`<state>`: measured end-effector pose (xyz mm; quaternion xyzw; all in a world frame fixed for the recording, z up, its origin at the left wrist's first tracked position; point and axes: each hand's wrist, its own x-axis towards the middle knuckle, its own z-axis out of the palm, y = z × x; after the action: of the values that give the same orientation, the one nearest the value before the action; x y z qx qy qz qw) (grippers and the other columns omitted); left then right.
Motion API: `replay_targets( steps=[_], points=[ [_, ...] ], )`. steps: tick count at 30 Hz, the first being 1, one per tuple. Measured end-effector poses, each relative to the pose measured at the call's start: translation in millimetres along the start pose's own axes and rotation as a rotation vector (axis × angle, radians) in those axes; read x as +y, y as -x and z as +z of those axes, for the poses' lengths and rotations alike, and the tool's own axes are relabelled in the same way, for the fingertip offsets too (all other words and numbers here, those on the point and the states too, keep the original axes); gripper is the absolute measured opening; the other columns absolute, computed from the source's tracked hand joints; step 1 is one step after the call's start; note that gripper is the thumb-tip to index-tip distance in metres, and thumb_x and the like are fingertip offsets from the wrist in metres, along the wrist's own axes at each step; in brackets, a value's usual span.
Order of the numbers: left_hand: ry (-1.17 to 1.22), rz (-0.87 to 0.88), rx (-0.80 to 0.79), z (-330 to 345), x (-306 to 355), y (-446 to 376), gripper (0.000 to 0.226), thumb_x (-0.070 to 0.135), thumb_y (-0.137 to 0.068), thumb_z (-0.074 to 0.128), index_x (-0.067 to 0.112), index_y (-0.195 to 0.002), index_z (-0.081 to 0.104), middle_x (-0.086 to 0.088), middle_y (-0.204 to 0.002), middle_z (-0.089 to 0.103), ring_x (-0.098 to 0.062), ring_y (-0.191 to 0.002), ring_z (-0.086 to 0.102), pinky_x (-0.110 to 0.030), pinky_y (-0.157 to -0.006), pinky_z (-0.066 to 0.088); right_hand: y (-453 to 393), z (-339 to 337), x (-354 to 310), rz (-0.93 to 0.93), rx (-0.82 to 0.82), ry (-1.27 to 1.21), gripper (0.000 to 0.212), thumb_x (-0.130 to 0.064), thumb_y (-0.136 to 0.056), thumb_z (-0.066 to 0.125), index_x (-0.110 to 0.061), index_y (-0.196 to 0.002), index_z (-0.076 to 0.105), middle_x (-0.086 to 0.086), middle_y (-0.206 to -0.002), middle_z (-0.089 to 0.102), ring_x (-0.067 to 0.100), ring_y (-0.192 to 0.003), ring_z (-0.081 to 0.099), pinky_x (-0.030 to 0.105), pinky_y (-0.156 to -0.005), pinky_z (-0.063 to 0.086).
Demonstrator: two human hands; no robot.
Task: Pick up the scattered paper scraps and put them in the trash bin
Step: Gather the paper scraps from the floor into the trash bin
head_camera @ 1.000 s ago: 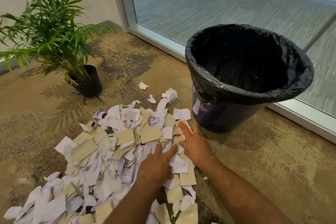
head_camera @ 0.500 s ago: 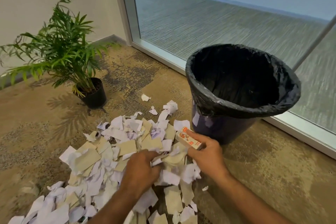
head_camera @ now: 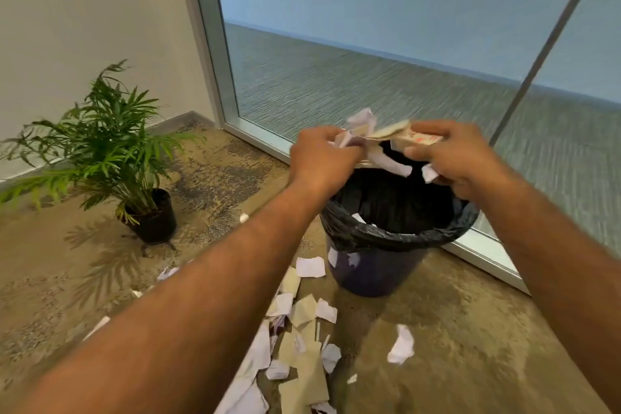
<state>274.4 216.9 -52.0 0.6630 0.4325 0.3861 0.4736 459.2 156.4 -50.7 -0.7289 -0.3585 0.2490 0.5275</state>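
Observation:
Both hands are raised over the open mouth of the trash bin (head_camera: 400,235), a dark bin lined with a black bag. My left hand (head_camera: 321,161) is shut on a bunch of white and tan paper scraps (head_camera: 361,126). My right hand (head_camera: 460,158) grips more scraps, among them a piece with orange print (head_camera: 420,138). A few white bits hang loose between the hands above the bin. More scraps (head_camera: 299,339) lie scattered on the floor in front of the bin, partly hidden by my left forearm.
A potted palm (head_camera: 111,158) in a black pot stands on the floor to the left. A glass wall with a metal frame (head_camera: 208,44) runs behind the bin. One loose scrap (head_camera: 401,344) lies to the right of the pile.
Both hands gathered scraps from the floor pile and rose with them to above the bin. The view tilted up, so the pile now sits low in the frame.

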Motion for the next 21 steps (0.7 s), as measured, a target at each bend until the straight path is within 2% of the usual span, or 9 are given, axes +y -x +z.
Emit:
replay_targets(
  steps=[2, 4, 7, 9, 11, 14, 16, 18, 21],
  points=[
    [0.024, -0.114, -0.175, 22, 6, -5, 0.033, 0.040, -0.061, 0.084, 0.019, -0.083, 0.069, -0.004, -0.096, 0.073, -0.024, -0.095, 0.071, -0.045, -0.086, 0.058, -13, 1, 12, 0.132, -0.054, 0.070, 0.042, -0.008, -0.087, 0.069, -0.023, -0.125, 0.062, 0.005, -0.106, 0.065, 0.014, -0.065, 0.060, 0.022, -0.042, 0.050],
    [0.070, -0.235, -0.373, 33, 7, -2, 0.037, 0.037, -0.076, 0.083, 0.014, -0.102, 0.069, -0.003, -0.109, 0.069, -0.022, -0.106, 0.066, -0.043, -0.093, 0.054, -13, 1, 20, 0.200, -0.120, 0.144, 0.041, -0.007, -0.091, 0.061, -0.023, -0.129, 0.058, 0.006, -0.110, 0.060, 0.018, -0.077, 0.057, 0.033, -0.049, 0.055],
    [0.033, -0.161, -0.360, 31, -9, 2, 0.055, 0.040, -0.081, 0.078, 0.018, -0.129, 0.062, 0.001, -0.126, 0.064, -0.014, -0.112, 0.058, -0.038, -0.095, 0.049, -11, -3, 34, 0.166, -0.066, 0.318, 0.046, -0.004, -0.091, 0.053, -0.024, -0.133, 0.056, 0.007, -0.120, 0.057, 0.022, -0.088, 0.056, 0.045, -0.066, 0.059],
    [-0.032, 0.036, -0.213, 21, -23, 9, 0.044, 0.036, -0.082, 0.078, 0.022, -0.121, 0.067, 0.004, -0.115, 0.069, -0.011, -0.103, 0.064, -0.035, -0.092, 0.055, 0, -1, 42, -0.066, 0.078, 0.541, 0.042, -0.010, -0.086, 0.058, -0.024, -0.125, 0.063, 0.004, -0.118, 0.066, 0.024, -0.097, 0.064, 0.042, -0.081, 0.058],
    [-0.099, 0.253, -0.116, 5, -41, 22, 0.025, 0.030, -0.084, 0.076, 0.020, -0.106, 0.072, 0.007, -0.096, 0.072, -0.009, -0.085, 0.067, -0.030, -0.078, 0.059, 32, 5, 49, -0.414, 0.212, 0.488, 0.025, -0.015, -0.086, 0.064, -0.020, -0.110, 0.071, 0.001, -0.102, 0.072, 0.016, -0.089, 0.067, 0.033, -0.081, 0.056],
    [-0.264, 0.439, -0.178, -18, -87, 52, 0.014, 0.030, -0.085, 0.074, 0.019, -0.094, 0.070, 0.009, -0.084, 0.068, -0.007, -0.076, 0.063, -0.024, -0.066, 0.054, 101, 18, 81, -0.794, 0.131, 0.375, 0.011, -0.012, -0.087, 0.068, -0.009, -0.096, 0.072, 0.003, -0.093, 0.070, 0.015, -0.082, 0.064, 0.027, -0.074, 0.052],
    [-0.473, 0.364, -0.343, -29, -131, 80, 0.029, 0.049, -0.084, 0.069, 0.027, -0.103, 0.065, 0.011, -0.095, 0.065, -0.005, -0.086, 0.059, -0.026, -0.073, 0.053, 148, 28, 134, -0.856, -0.051, 0.479, 0.022, -0.022, -0.087, 0.070, -0.009, -0.104, 0.070, 0.005, -0.103, 0.068, 0.019, -0.095, 0.062, 0.033, -0.081, 0.051],
    [-0.776, 0.215, -0.590, -35, -177, 116, 0.063, 0.068, -0.079, 0.061, 0.037, -0.132, 0.048, 0.006, -0.129, 0.055, -0.014, -0.117, 0.052, -0.037, -0.091, 0.051, 194, 39, 202, -0.739, -0.214, 0.577, 0.045, -0.041, -0.087, 0.069, -0.014, -0.123, 0.064, 0.004, -0.128, 0.061, 0.019, -0.119, 0.055, 0.042, -0.094, 0.049],
    [-1.039, -0.078, -0.887, -39, -233, 178, 0.121, 0.080, -0.057, 0.071, 0.049, -0.150, 0.000, 0.002, -0.163, 0.004, -0.032, -0.147, 0.016, -0.055, -0.104, 0.043, 259, 60, 288, -0.606, -0.461, 0.808, 0.078, -0.072, -0.086, 0.048, -0.021, -0.145, 0.043, 0.011, -0.151, 0.041, 0.027, -0.141, 0.033, 0.048, -0.105, 0.034]
  ],
)
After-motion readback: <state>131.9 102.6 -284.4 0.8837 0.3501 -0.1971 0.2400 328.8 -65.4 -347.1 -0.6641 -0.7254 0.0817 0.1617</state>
